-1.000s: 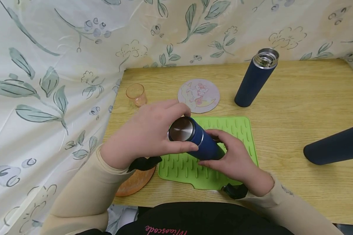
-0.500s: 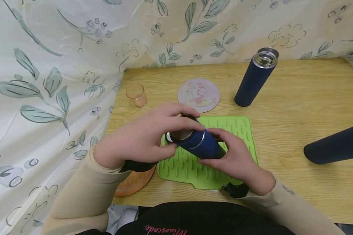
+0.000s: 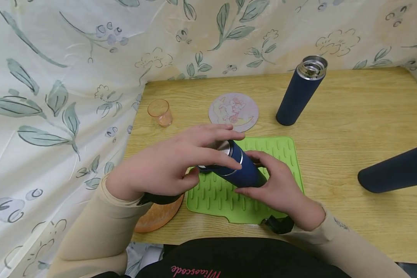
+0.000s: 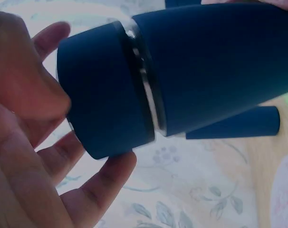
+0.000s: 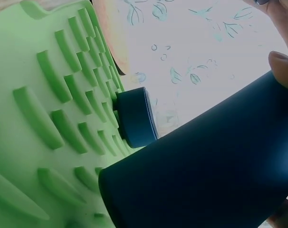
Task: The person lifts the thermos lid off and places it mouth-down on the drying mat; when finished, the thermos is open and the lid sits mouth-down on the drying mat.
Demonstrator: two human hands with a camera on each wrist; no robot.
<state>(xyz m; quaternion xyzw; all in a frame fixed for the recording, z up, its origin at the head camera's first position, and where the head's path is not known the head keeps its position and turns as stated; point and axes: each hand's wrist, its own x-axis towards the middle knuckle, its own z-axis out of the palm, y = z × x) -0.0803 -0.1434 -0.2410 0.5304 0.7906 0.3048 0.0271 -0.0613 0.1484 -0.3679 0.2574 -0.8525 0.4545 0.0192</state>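
Note:
A blue thermos bottle (image 3: 251, 173) leans to the left over the green ridged mat (image 3: 226, 208). My right hand (image 3: 281, 189) grips its lower body, thumb on the near side. My left hand (image 3: 160, 164) is around its lid (image 4: 103, 90); in the left wrist view the thumb and fingertips meet the lid's end and side, and a silver ring shows between lid and body. The head view shows the index finger stretched across the lid, hiding part of its steel top. Another blue lid (image 5: 137, 116) sits on the mat, mostly hidden under my left hand in the head view.
An uncapped navy thermos (image 3: 300, 92) stands at the back right; another navy thermos (image 3: 396, 168) is cut off by the right edge. A pink glass (image 3: 161, 112) and a round printed coaster (image 3: 233, 112) lie behind the mat. An orange round mat (image 3: 160, 216) lies front left.
My left hand has turned around the lid: its thumb has gone from the bottle's near side back toward the left, and its index finger now crosses the lid. My right hand stays put.

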